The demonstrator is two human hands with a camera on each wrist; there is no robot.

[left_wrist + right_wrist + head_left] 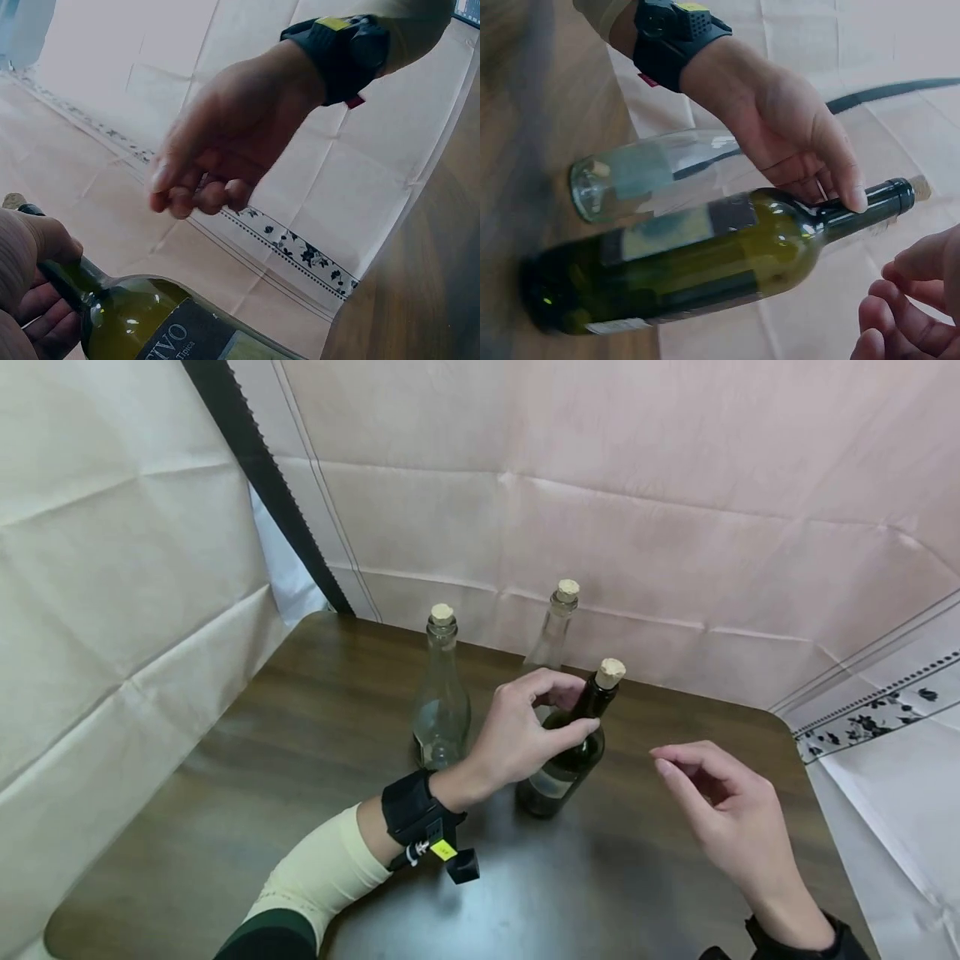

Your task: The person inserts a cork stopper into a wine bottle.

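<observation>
My left hand [517, 727] grips the neck of a dark green wine bottle [551, 781], thumb on the near side and fingers behind. The bottle leans slightly to the right, its base low over the wooden table. A cork [922, 188] sits in its mouth, and a printed label [191, 334] wraps its body. To the right of the bottle, my right hand [731, 814] hangs in the air, apart from it. Its fingers are loosely curled, thumb near the index fingertip, with nothing visible between them.
A clear corked bottle [442, 710] stands left of my left hand. Another clear corked bottle [553, 635] stands behind the green one, its lower part hidden by hand and bottle. The wooden table [247, 827] meets hanging pale cloth [637, 485] at its back and sides.
</observation>
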